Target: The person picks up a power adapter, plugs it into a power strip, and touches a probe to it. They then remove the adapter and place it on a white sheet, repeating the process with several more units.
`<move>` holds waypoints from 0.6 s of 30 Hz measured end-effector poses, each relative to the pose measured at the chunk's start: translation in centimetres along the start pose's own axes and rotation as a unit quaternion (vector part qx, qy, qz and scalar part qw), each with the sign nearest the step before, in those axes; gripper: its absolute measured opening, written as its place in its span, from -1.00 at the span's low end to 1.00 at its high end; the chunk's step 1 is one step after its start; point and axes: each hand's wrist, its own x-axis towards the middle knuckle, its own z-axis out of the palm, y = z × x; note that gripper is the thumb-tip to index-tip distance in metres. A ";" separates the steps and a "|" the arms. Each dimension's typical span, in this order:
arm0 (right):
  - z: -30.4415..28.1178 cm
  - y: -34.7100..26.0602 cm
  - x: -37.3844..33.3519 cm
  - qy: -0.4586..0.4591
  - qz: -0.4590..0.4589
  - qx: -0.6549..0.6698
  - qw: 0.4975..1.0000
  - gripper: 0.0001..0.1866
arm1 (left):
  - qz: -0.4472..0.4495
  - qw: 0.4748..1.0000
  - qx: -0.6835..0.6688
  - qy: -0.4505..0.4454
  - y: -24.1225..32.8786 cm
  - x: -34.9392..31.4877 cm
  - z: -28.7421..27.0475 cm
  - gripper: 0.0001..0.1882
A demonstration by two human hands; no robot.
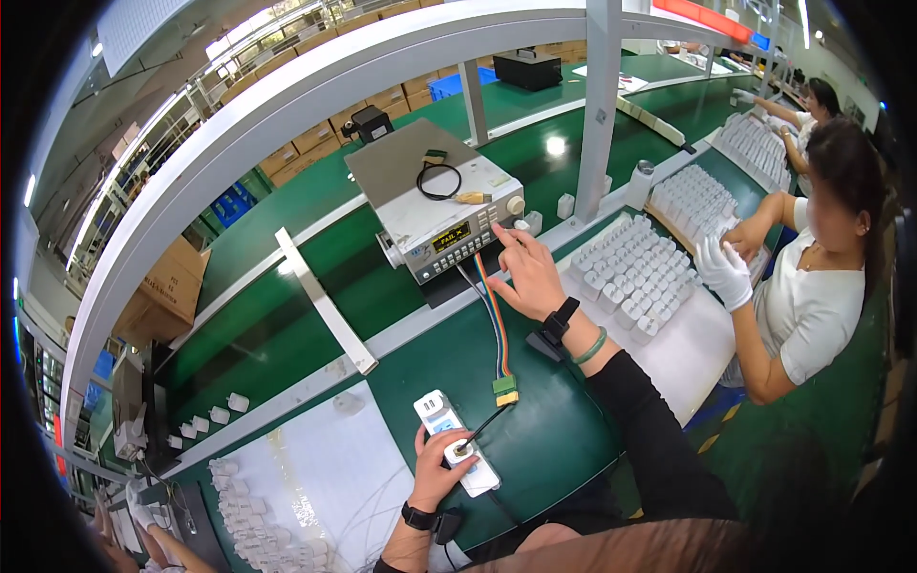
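Observation:
My left hand grips a small white charger that sits on a white power strip. A black cable runs from the charger to a small green-and-yellow connector board, and a rainbow ribbon cable climbs from there to a grey bench tester. At the tester's front panel, my right hand reaches out with its index finger extended at the buttons. Nothing shows in that hand, and its other fingers are loosely bent. A short black cable with a yellow plug lies on top of the tester.
Rows of white chargers stand right of my arm, near a co-worker's gloved hand. More chargers are piled on a white sheet at left. A grey post and curved rail frame the bench. A cardboard box stands left.

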 end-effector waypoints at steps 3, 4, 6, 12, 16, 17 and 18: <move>0.0 -0.2 0.1 0.015 -0.006 0.013 1.000 -0.62 | 0.005 1.000 0.001 0.001 0.2 0.0 -0.1 -0.51; 0.0 -0.3 0.1 0.018 -0.004 0.001 1.000 -0.62 | 0.005 1.000 0.005 0.001 0.1 -0.2 0.0 -0.52; 0.4 -0.6 0.2 0.015 0.006 -0.004 1.000 -0.62 | 0.017 1.000 0.003 -0.004 0.0 -0.1 0.1 -0.52; -0.4 -1.7 -0.6 0.026 0.029 0.046 0.998 -0.65 | 0.009 1.000 -0.014 0.016 -0.6 -0.6 0.5 -0.54; -2.9 -2.8 -2.6 0.044 0.038 0.136 0.989 -0.68 | 0.014 0.999 -0.019 0.023 -0.5 -0.1 0.5 -0.52; -4.5 -3.7 -3.3 0.041 0.066 0.198 0.977 -0.71 | 0.015 0.999 -0.026 0.021 -0.4 -0.1 0.7 -0.52; -6.0 -4.3 -4.0 0.038 0.095 0.258 0.961 -0.74 | 0.016 0.999 -0.030 0.020 -0.4 -0.3 0.8 -0.52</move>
